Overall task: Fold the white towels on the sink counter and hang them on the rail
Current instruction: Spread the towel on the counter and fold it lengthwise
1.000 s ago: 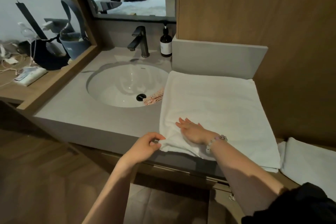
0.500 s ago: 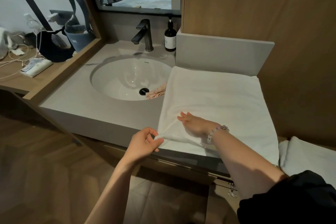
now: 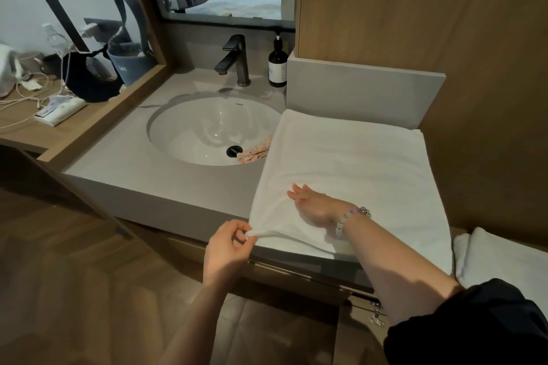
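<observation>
A white towel [image 3: 350, 166] lies spread flat on the right part of the grey sink counter [image 3: 166, 187], its left edge hanging over the basin rim. My left hand [image 3: 229, 246] pinches the towel's near left corner and pulls it taut past the counter's front edge. My right hand [image 3: 311, 206], with a bead bracelet on the wrist, rests flat with straight fingers on the towel near that corner. A second white towel [image 3: 501, 261] lies at the far right, lower than the counter. No rail is in view.
The white basin [image 3: 204, 130] holds a pink patterned cloth [image 3: 255, 152] by the drain. A dark faucet [image 3: 235, 61] and a brown soap bottle [image 3: 277, 65] stand behind it. A grey backsplash [image 3: 361, 89] borders the towel. A cluttered wooden shelf [image 3: 38, 115] is on the left.
My left hand has drawn the pinched corner further toward me and off the counter edge, stretching the towel. My right hand stays pressed flat on it.
</observation>
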Demonstrator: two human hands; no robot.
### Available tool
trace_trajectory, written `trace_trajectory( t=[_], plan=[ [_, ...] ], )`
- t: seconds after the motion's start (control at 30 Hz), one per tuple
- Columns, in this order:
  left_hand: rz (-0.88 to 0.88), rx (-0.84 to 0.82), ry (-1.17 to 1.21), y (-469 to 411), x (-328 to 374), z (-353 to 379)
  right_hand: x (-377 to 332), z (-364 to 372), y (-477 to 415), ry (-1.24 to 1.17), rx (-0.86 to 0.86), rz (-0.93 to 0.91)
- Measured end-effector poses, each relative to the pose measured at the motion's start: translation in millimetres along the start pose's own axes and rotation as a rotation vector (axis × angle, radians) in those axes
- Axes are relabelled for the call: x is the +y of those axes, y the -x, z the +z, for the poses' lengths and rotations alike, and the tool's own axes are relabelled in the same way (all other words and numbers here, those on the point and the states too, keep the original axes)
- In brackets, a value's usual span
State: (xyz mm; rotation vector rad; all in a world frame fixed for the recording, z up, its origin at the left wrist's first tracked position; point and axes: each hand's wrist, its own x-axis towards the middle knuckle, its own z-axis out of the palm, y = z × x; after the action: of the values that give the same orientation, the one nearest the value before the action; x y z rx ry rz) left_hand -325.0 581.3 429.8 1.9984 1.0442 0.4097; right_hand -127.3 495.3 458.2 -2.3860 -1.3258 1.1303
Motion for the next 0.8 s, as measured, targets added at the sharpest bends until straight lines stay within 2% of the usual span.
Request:
trace_trajectory(
  t=[0.27,0.43,0.57,0.7,0.8],
  plan=[
    [0.161,0.035,-0.325,0,4,-10,0,-1,-2,0.023,0.000,-0.008],
    [0.187,0.029,-0.365,0,8,-9,2,1,-3,0.033,0.016,-0.017],
    [0.133,0.075,-0.260,3,9,-3,6,11,-4,0.061,0.085,-0.031],
    [-0.076,0.202,0.026,8,15,5,15,23,-8,0.128,0.152,-0.043],
    [-0.186,0.222,0.186,14,19,14,17,26,-7,0.166,0.184,-0.057]
  ],
)
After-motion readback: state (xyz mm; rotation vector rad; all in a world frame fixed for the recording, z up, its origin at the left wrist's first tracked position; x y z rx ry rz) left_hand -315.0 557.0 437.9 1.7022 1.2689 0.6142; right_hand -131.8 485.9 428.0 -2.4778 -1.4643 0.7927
